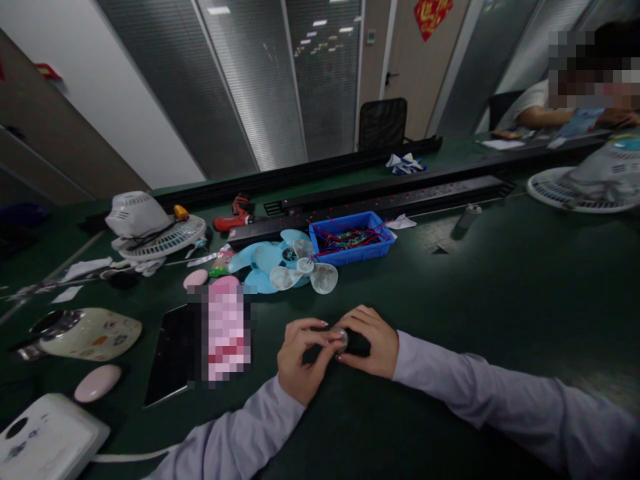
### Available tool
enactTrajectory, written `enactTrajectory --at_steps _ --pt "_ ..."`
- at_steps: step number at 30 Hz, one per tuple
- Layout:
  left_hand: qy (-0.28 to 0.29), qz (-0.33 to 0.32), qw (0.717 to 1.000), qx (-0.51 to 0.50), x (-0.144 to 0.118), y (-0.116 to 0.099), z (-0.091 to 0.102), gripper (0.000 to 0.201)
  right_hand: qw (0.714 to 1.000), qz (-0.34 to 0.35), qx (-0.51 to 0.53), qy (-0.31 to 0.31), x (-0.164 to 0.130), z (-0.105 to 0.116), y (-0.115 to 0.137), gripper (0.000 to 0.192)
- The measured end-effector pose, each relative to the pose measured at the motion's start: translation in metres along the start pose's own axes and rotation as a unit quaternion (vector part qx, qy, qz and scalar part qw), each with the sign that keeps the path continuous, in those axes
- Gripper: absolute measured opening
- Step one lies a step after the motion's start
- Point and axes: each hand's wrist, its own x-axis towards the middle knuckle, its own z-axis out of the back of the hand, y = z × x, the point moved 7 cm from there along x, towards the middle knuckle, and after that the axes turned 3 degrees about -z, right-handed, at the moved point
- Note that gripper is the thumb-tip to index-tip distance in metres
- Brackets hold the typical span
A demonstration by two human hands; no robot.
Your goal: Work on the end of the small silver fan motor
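Note:
Between my two hands, just above or on the green table, is a small round greyish, shiny object; its exact kind is too small to tell. My left hand pinches it from the left, thumb and fingers pressed together at its edge. On the other side my right hand curls around it, with thumb and fingertips at its right edge. The fingers cover part of it. Beyond the hands lie a whitish translucent fan blade and light blue fan blades.
A blue bin of wired parts stands behind the blades. An orange drill, white fan heads, a black tablet and a cream bottle-shaped thing lie leftward. A small cylinder stands right; a person sits far right.

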Motion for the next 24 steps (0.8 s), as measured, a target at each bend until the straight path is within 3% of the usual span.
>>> enactTrajectory --at_steps 10,17,24 --pt "-0.038 -0.014 0.998 -0.045 0.003 -0.003 0.002 0.031 1.000 0.006 0.005 -0.011 0.000 -0.002 -0.003 0.037" --pt "-0.004 -0.006 0.999 -0.044 0.003 0.001 -0.006 0.027 1.000 0.002 -0.002 0.001 0.000 -0.002 -0.002 0.037" --pt "0.025 -0.025 0.999 0.017 0.006 -0.002 -0.003 0.026 1.000 -0.005 -0.006 0.009 0.000 -0.001 0.000 0.036"
